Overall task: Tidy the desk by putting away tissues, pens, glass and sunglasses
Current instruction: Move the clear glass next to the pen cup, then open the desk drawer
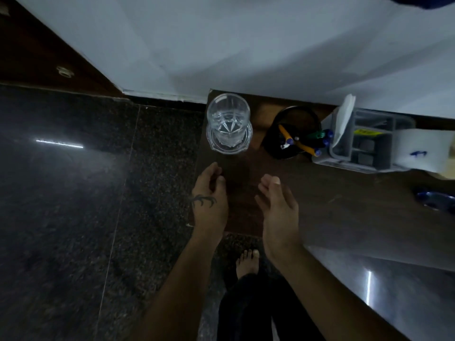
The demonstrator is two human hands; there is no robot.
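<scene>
A clear cut glass (228,119) stands upright on a round clear coaster at the far left corner of the dark wooden desk (332,200). To its right a black holder (293,119) contains several pens (299,141) with blue, yellow and green parts. A white tissue (344,119) sticks up from a grey plastic organizer (369,143). My left hand (209,200) and my right hand (278,207) hover over the desk's left end, a short way in front of the glass, fingers apart and holding nothing. Sunglasses are not clearly visible.
The desk stands against a white wall (246,45). Dark speckled floor (73,193) lies to the left, with a bare foot (247,262) below the desk edge. A blue object (435,199) sits at the desk's right edge. White paper with blue marks (418,148) lies beside the organizer.
</scene>
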